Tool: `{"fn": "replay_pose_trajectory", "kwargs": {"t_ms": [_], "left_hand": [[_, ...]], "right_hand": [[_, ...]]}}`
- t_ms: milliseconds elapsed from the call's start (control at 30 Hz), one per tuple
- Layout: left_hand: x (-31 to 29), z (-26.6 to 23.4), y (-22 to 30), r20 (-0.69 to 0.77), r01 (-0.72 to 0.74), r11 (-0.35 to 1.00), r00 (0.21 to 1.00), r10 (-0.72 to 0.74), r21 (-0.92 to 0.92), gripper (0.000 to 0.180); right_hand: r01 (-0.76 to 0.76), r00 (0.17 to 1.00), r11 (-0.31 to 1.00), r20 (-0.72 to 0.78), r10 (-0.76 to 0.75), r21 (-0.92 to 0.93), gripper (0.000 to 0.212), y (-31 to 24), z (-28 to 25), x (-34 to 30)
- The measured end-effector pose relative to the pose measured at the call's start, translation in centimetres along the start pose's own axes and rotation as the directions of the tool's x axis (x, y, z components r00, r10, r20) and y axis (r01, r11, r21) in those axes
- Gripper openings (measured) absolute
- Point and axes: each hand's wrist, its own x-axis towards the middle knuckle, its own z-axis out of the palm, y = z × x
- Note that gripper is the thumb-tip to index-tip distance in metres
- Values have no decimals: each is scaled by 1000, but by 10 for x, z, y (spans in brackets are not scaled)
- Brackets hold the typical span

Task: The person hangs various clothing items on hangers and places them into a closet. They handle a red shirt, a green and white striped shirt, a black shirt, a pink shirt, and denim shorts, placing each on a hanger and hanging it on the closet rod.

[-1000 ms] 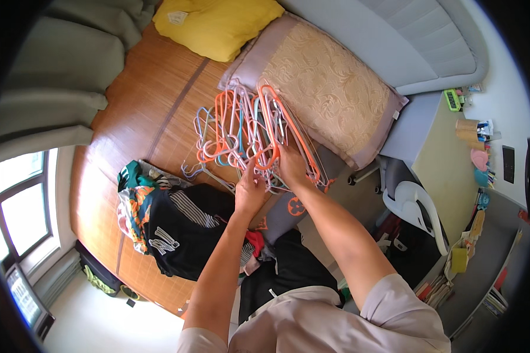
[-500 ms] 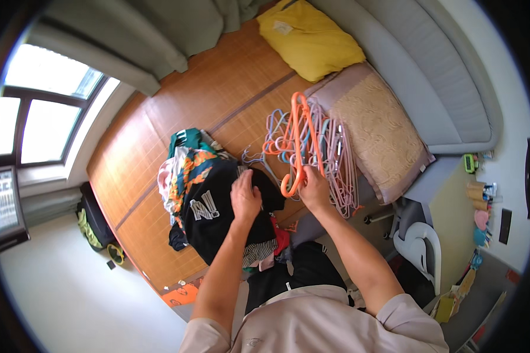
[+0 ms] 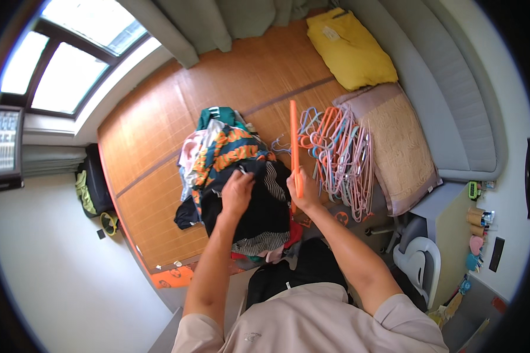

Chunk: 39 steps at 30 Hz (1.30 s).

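Clock read from the wearer's view, 12 at the top. We have the right hand [image 3: 303, 191] wrapped round a bright orange, smooth, thick-framed clothes hanger [image 3: 294, 141], turned nearly edge-on so it shows as a narrow bar running up to 12 o'clock from the grip. From the left hand [image 3: 237, 193] that hanger sits at 1 to 2 o'clock, just apart.

Left hand, at 9 o'clock of the right one: fingers curled narrow, pinching a fold of the black cloth garment [image 3: 265, 212], which spreads from under it toward 3 and 6 o'clock. We can't tell whether hanger and garment touch.

Beyond the left hand, at 12 o'clock, we see an orange-and-teal patterned cloth [image 3: 229, 152], with a dark green cloth piece [image 3: 214, 116] at 11 and a pale pink cloth piece [image 3: 190, 152] at 10, all one pile on the brown slatted mat [image 3: 153, 129].

Heap of mixed pink, orange and blue hangers [image 3: 350, 162] lies at 1 to 2 o'clock of the right hand, near, against the beige patterned pillow [image 3: 401, 150]. Yellow fabric cushion [image 3: 356, 53]: 1 o'clock, well apart.
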Motion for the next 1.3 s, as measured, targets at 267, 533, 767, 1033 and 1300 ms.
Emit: {"fn": "replay_pose_trajectory", "kwargs": {"t_ms": [267, 533, 767, 1033, 1300], "left_hand": [[-109, -75, 49, -211, -126, 989, 968, 138, 73, 25], [-177, -123, 24, 161, 520, 493, 784, -599, -698, 59], [-156, -119, -9, 224, 549, 771, 836, -501, -322, 90], [-172, -127, -44, 385, 588, 462, 798, -463, -664, 28], [-172, -242, 21, -15, 178, 381, 892, -452, -907, 22]], "right_hand": [[-684, 615, 662, 731, 295, 307, 31, -114, 5, -24], [-325, 879, 802, 473, 61, 502, 29, -189, 8, -58], [-128, 930, 770, 345, -126, 625, 37, -272, -32, -104], [94, 965, 805, 147, -219, 586, 39, -282, -74, -130], [168, 977, 969, 101, -188, 179, 27, -238, -56, -96]]}}
